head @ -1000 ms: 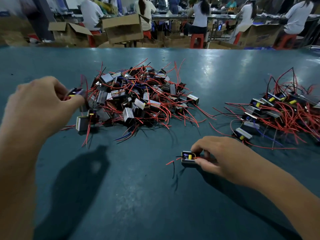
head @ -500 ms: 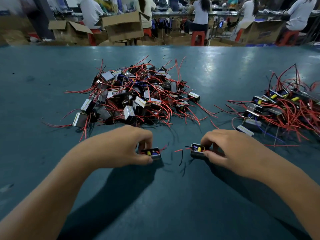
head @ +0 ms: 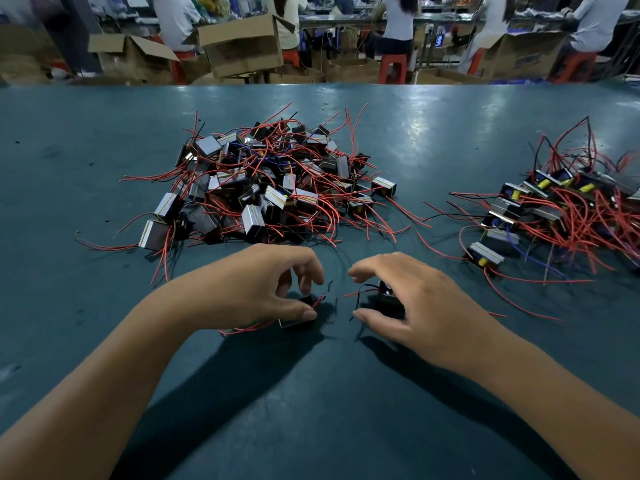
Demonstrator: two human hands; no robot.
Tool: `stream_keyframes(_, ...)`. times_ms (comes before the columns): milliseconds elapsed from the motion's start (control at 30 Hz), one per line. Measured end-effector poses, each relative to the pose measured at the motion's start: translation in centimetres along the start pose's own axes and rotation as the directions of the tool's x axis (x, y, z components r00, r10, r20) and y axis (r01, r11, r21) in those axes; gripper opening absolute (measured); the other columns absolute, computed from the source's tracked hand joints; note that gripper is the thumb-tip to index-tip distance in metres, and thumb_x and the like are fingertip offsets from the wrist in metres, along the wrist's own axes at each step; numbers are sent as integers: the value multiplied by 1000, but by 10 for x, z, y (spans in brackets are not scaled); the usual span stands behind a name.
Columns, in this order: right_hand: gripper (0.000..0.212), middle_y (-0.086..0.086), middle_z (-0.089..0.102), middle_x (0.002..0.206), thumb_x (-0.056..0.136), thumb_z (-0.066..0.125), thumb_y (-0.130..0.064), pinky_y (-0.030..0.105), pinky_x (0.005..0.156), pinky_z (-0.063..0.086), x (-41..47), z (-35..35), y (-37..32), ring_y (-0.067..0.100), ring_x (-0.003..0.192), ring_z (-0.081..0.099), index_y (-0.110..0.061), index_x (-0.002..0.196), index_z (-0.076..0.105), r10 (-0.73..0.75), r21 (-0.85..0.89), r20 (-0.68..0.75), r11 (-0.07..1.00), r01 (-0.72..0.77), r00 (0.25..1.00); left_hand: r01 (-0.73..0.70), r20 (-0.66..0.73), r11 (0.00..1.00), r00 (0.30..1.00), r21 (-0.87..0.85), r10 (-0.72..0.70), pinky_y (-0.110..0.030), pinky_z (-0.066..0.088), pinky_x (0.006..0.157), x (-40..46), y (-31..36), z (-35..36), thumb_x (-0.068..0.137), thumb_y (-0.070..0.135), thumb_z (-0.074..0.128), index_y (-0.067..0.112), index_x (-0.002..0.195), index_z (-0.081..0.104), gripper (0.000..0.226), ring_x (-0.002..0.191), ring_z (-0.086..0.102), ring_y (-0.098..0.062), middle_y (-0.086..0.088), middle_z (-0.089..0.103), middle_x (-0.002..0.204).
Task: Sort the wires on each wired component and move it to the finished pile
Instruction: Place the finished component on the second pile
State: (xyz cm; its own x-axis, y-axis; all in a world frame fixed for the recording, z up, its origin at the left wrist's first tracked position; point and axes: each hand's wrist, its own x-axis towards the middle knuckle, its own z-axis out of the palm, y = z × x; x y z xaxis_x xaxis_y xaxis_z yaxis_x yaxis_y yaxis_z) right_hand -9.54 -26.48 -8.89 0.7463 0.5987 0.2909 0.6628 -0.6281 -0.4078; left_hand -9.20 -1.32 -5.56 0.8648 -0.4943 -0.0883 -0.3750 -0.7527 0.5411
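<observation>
a: which step is this?

b: sorting, i'd judge. the left hand (head: 256, 289) has thumb and fingers curled round a wired component (head: 299, 311) on the table (head: 69, 306), just this side of the unsorted pile (head: 270, 188). the right hand (head: 412, 306) grips a second component (head: 389, 299) right of the first, red leads sticking out between the two.

a: and the finished pile (head: 561, 216)?

b: well to the right of the unsorted pile, apart from both hands.

a: next?

b: probably straighten those leads so they don't tangle, then carry each piece right.
</observation>
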Motion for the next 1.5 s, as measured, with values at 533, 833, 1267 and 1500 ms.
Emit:
stream_keyframes(533,8,-10,67,76,93,65,-20,13,66,45,6,1,9,7,75,63,-20,86,63,184,273,-182,953,-130,966,-60,-131,962,991,-266,26,-24,45,63,1,-4,-4,96,19,65,26,97,68,7,68,52,-4,18,64,79)
stream_keyframes(833,14,-11,67,89,90,66,-14,16,62,49,7,-2,20,7,61,63,-28,92,66,279,421,-69,879,-226,958,-268,-402,962,876,57,268,-8,34,57,-1,22,5,93,30,70,23,80,64,16,62,49,-2,17,56,73)
stream_keyframes(1267,7,-10,67,80,93,67,-25,21,70,49,3,0,18,9,76,65,-26,86,65,171,306,-68,941,-142,983,11,-58,994,998,-106,-17,-10,43,64,4,-7,-3,95,23,67,27,103,71,9,66,55,4,29,64,86)
stream_keyframes(1500,8,-11,67,75,92,67,-25,9,64,42,5,1,18,6,72,62,-27,85,64,200,280,-118,947,-161,973,17,135,986,991,-167,6,-9,43,55,-2,-7,-6,85,26,80,30,99,69,19,61,57,4,18,62,81)
